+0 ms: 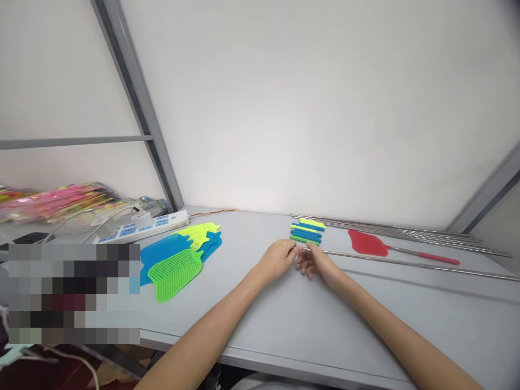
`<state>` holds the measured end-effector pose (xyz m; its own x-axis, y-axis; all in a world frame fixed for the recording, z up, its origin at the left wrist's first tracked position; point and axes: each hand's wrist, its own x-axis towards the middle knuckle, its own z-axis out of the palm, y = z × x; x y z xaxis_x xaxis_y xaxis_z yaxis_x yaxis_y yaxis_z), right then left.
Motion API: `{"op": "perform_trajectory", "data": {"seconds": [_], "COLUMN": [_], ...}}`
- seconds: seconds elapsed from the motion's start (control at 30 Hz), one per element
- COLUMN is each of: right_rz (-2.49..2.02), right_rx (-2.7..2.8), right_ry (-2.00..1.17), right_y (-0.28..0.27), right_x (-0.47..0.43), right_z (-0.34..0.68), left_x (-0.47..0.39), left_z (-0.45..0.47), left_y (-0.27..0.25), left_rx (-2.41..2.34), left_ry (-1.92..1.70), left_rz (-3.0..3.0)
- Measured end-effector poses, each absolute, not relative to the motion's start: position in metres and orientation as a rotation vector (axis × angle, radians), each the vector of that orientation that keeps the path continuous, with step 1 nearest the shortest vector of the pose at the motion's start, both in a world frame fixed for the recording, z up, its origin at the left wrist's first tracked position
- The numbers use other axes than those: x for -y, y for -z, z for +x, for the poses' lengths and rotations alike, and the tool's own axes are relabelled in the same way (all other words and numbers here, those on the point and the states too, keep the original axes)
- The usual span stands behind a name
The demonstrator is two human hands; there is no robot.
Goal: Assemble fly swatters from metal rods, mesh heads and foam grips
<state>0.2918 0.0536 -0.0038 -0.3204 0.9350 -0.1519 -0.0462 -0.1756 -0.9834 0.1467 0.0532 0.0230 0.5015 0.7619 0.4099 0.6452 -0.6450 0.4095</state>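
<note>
A long thin metal rod (374,257) slants across the right half of the table, its left end between my two hands. My left hand (279,258) is closed at that end, its fingertips mostly hidden. My right hand (319,262) is beside it, thumb over the rod and the other fingers loosely curled below. The rod casts a shadow, so part of it is off the table. Just behind my hands lies a group of yellow, blue and green handle grips (306,232). A red fly swatter (368,242) with a metal shaft and red handle lies to the right.
Green, blue and yellow perforated swatter heads (175,275) overlap on the left of the table (252,319). Several metal rods (406,230) lie along the back wall. A white power strip (142,230) and plastic-wrapped bundles (60,200) are at far left. Grey frame posts (134,92) stand behind.
</note>
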Motion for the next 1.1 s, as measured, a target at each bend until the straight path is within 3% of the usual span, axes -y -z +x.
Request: {"op": "perform_trajectory", "data": {"seconds": [1.1], "right_rz": [-1.07], "right_rx": [1.41], "right_ry": [-1.55], "right_y": [-0.008], "right_x": [-0.047], "right_z": [0.293], "left_x": [-0.053], "left_z": [0.135], "left_y": [-0.044], "left_rx": [-1.2], "left_ry": [-0.826], "left_rz": [2.467]}}
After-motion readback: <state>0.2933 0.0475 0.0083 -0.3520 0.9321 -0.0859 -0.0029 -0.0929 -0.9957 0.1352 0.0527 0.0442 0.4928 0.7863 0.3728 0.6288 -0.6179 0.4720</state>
